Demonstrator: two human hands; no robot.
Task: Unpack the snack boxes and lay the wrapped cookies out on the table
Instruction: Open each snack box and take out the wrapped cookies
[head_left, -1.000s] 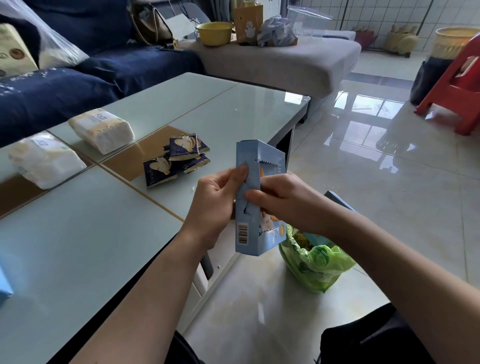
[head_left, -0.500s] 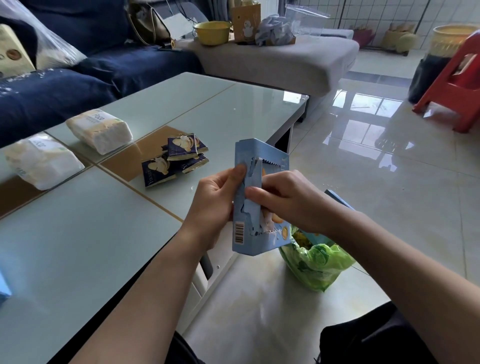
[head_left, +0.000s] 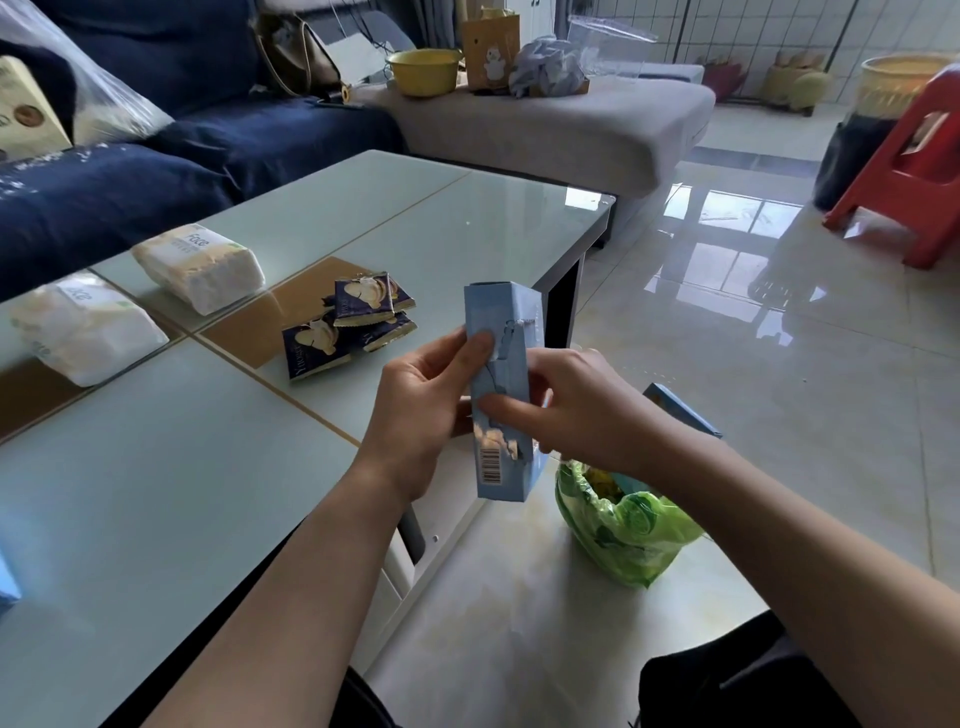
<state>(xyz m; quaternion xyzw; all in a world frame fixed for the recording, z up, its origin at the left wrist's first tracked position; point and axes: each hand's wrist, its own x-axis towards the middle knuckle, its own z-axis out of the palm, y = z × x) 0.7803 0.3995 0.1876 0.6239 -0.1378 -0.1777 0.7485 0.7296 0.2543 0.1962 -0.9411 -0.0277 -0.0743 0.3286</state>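
I hold a light blue snack box upright over the table's near right edge, its barcode facing me. My left hand grips its left side with the thumb pressed on the torn strip. My right hand grips it from the right, fingers across the front. A jagged tear line shows near the top of the box. Several dark blue wrapped cookies lie in a loose pile on the glass table, to the left beyond the box.
Two white tissue packs lie at the table's left. On the floor to the right sits a green plastic bag with another blue box behind it. A blue sofa, grey ottoman and red stool stand beyond.
The box has turned so its narrow side faces me, and the flap near its top looks pressed closer. Both hands keep their grip in about the same place.
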